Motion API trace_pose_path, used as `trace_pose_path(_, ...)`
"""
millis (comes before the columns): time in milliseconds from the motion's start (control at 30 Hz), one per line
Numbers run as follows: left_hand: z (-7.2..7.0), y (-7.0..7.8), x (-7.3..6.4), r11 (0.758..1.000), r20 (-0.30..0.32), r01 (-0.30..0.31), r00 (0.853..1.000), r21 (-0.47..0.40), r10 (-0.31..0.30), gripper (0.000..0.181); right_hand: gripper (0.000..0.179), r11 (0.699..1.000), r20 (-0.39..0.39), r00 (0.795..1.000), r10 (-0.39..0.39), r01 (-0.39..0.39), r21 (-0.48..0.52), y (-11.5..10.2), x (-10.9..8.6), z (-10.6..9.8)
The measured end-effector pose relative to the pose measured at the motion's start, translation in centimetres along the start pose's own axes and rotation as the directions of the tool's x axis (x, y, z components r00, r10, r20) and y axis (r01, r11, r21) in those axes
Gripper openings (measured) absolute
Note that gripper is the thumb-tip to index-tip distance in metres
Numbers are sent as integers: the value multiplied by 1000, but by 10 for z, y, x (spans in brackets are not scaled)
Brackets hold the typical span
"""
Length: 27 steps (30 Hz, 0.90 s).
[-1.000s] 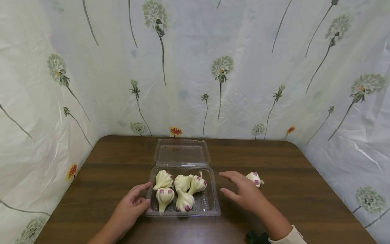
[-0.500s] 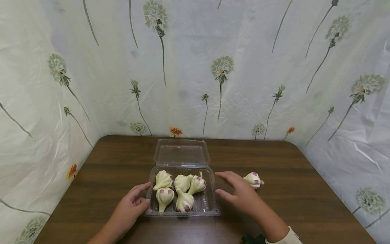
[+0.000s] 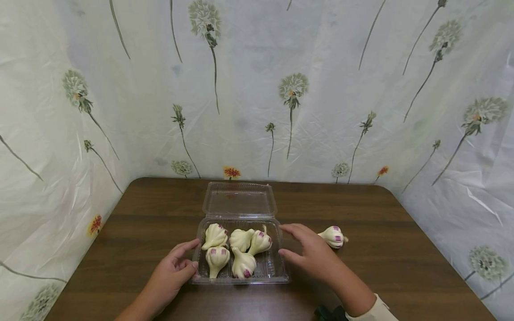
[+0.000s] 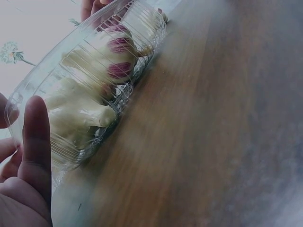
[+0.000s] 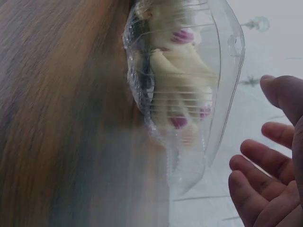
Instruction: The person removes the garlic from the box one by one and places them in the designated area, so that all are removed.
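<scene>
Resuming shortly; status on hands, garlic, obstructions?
Left hand pinches box, left side. Right hand empty, beside it. Five garlic bulbs inside, loose bulb on table. Lid open, nothing seen blocking right hand.

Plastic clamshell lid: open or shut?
Open: the clamshell lid is folded back behind the base, with five garlic bulbs exposed.

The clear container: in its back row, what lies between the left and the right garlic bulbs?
One more garlic bulb lies between the back left bulb and the back right bulb; the head view shows this.
</scene>
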<state>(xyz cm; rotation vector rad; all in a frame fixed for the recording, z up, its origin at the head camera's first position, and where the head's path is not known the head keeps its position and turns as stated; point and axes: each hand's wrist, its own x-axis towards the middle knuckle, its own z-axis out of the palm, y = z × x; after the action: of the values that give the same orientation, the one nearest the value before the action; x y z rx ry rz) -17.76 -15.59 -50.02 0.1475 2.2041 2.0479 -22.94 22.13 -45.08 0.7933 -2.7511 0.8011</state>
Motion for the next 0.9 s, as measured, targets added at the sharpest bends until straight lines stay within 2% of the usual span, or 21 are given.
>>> trace_pose_path(500, 0, -1, 1, 1000, -8, -15, 1000, -11, 15, 59, 64, 1000, 23, 999, -22, 22, -3, -4, 9, 10)
trace_pose_path(733, 1, 0, -1, 998, -21, -58, 998, -8, 58, 59, 64, 1000, 41, 999, -10, 10, 0, -9, 13, 14)
trace_pose_path(900, 2, -1, 0, 999, -30, -44, 999, -7, 44, 59, 65, 1000, 63, 998, -18, 18, -4, -14, 17, 15)
